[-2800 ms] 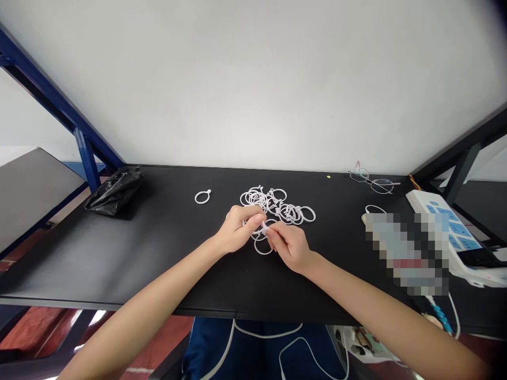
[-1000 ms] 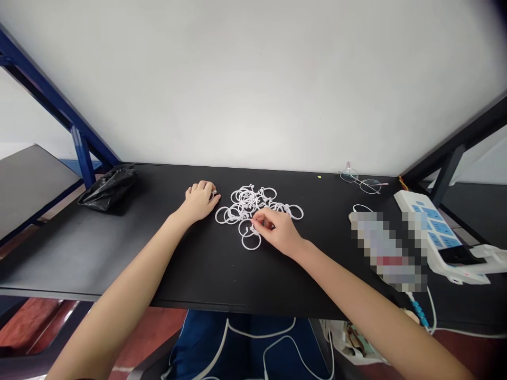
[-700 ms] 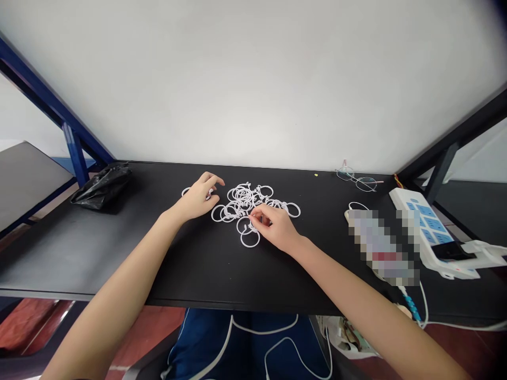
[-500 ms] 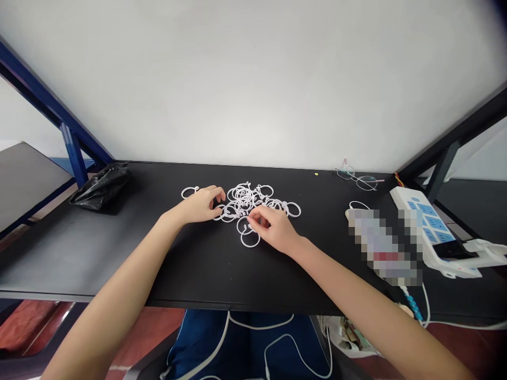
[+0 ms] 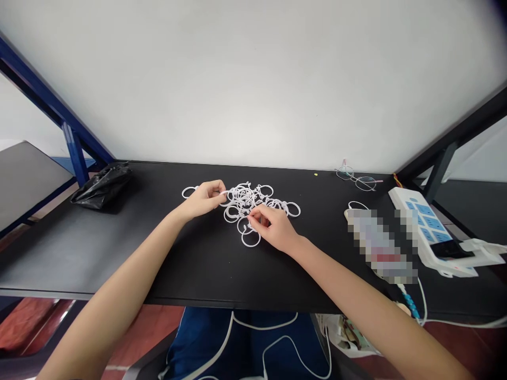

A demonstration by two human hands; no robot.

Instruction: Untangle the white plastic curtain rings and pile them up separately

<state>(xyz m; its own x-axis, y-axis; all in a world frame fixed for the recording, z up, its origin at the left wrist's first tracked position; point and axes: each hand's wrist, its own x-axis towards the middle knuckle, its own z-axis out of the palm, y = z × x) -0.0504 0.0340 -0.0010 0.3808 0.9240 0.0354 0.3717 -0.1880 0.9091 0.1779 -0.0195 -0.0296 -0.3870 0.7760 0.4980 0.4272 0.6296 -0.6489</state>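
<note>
While the left hand (image 5: 208, 198) pinched a slim white plastic ring (image 5: 225, 206) between thumb and fingertips, its back was turned up, over the middle of a long black surface (image 5: 190, 264). The pinched ring sat at the left edge of a loose heap of thin white plastic rings (image 5: 246, 196), close enough to its neighbours that their outlines crossed. Small hooks or knobs stood out from the rims of several of them.

At the near side of the heap, the right hand (image 5: 276, 226) had its thumb and index fingertip pressed together; whether a sliver of white plastic lay between them could not be told. Nearer the person than those fingertips, a round white outlying ring (image 5: 251, 246) lay flat, overlapping another. Just left of the left hand and a little apart from the heap lay a single white knobbed ring (image 5: 182, 193).

Farther left, a crumpled black plastic bag (image 5: 102, 186) rested near a blue metal frame (image 5: 71, 142). Well to the right, thin-rimmed eyeglasses (image 5: 366, 183) stood close to the pale grey wall (image 5: 253, 95), and a flat, pixelated rectangular object (image 5: 380, 245) lay beside a white power strip with blue socket panels (image 5: 431, 224). Below the surface's front edge, white cables (image 5: 222, 348) ran across dark blue trousers (image 5: 247, 353).
</note>
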